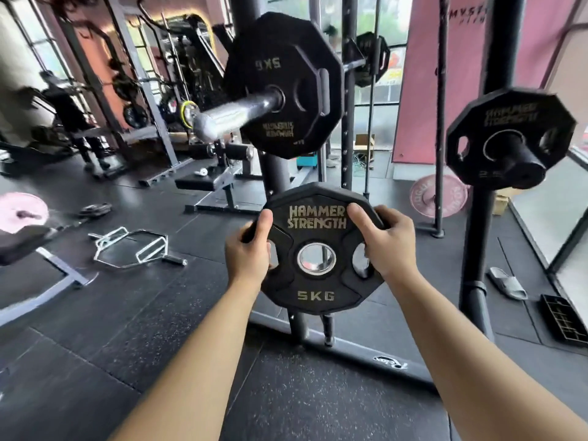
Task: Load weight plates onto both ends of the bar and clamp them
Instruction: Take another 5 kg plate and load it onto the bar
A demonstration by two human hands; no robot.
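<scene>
Floor (95, 313): black rubber tiles, lightly speckled, seams visible.
Wall panel (416, 90), right rear: pink, dark lettering at the top.
Wall (86, 49), left rear: terracotta.
Windows (378, 27), centre rear: tall panes, daylight, greenery beyond.
Hex bar (130, 249): chrome, flat on the floor at left.
Bench (203, 183): black pad, grey frame, mid-floor.
Pink plate (439, 195): on edge near the foot of the pink panel.
Slipper (507, 283): grey, on the floor at right, near a black slatted crate (563, 319).
Cardboard box (364, 141): by the windows.
</scene>
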